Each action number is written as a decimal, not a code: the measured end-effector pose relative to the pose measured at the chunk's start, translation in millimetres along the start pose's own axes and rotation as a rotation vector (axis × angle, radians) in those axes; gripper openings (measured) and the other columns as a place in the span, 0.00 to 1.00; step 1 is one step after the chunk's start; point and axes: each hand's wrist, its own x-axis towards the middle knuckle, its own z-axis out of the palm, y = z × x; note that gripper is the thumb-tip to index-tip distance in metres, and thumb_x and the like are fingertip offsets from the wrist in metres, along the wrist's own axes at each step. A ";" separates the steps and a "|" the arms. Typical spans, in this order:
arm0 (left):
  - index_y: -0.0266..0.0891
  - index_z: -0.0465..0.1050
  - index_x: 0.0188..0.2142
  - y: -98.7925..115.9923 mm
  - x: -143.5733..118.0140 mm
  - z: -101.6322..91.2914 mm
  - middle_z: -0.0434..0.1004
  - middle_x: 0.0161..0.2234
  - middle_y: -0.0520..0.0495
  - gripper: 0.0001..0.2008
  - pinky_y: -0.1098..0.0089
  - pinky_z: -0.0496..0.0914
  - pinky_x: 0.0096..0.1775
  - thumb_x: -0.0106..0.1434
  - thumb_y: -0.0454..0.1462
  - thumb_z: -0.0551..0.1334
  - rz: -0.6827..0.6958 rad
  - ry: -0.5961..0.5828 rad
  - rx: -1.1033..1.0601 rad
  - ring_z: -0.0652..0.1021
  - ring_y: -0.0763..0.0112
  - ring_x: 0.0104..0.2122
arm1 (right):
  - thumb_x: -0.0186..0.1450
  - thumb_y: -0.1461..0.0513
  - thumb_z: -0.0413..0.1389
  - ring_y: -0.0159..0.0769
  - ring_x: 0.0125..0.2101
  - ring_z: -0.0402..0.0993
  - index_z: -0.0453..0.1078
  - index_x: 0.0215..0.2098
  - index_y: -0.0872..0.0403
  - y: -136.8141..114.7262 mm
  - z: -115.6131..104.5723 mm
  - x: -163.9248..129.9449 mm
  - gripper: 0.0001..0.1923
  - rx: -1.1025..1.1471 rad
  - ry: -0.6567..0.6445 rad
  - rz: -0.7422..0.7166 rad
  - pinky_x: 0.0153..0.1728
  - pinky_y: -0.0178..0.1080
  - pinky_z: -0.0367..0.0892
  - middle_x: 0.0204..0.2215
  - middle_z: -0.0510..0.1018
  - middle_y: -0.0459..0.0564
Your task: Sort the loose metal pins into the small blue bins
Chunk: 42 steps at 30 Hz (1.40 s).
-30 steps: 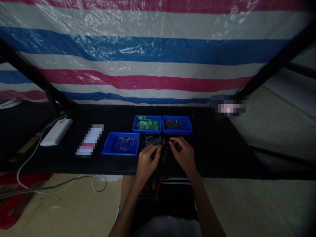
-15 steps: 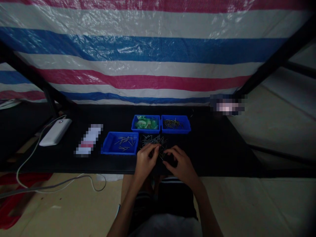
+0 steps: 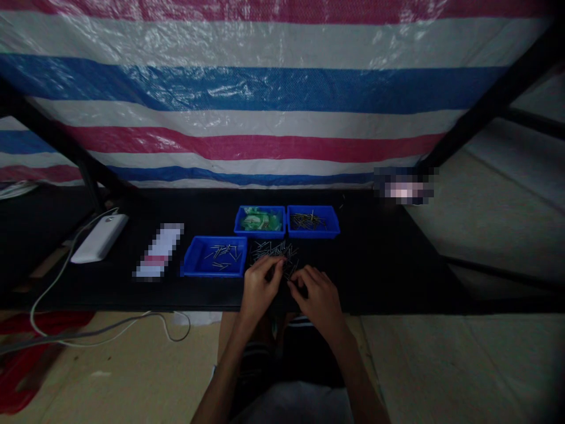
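Observation:
A loose pile of thin metal pins or nails (image 3: 273,248) lies on the black tabletop; their exact kind is too small to tell. My left hand (image 3: 261,287) is at the pile's near edge, thumb and fingers pinched together, and what sits between them is too small to make out. Close by on the right, my right hand (image 3: 316,294) has its thumb and forefinger drawn in over the near end of the pile, by a few stray pins. Whether it grips one cannot be seen. Left of the pile, a blue tray (image 3: 189,259) holds several similar pins.
Behind the pile stand a blue tray (image 3: 237,222) of green packets and another blue tray (image 3: 336,225) of brassy pins. A white power bank (image 3: 100,238) with a cable and a blurred-out slip (image 3: 159,252) lie leftward. Striped sheeting (image 3: 282,88) hangs behind the table (image 3: 388,265).
My right hand has moved slightly left toward the pile, and its thumb and fingers have drawn closer together. My left hand stays almost where it was, still pinched.

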 end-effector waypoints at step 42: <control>0.43 0.81 0.45 2.9 -0.2 -3.9 0.77 0.40 0.47 0.08 0.70 0.73 0.40 0.68 0.33 0.67 0.089 0.084 -0.108 0.79 0.68 0.39 | 0.72 0.68 0.53 0.38 0.42 0.79 0.78 0.47 0.50 0.3 17.7 39.5 0.14 0.525 0.073 -0.124 0.45 0.38 0.74 0.41 0.80 0.51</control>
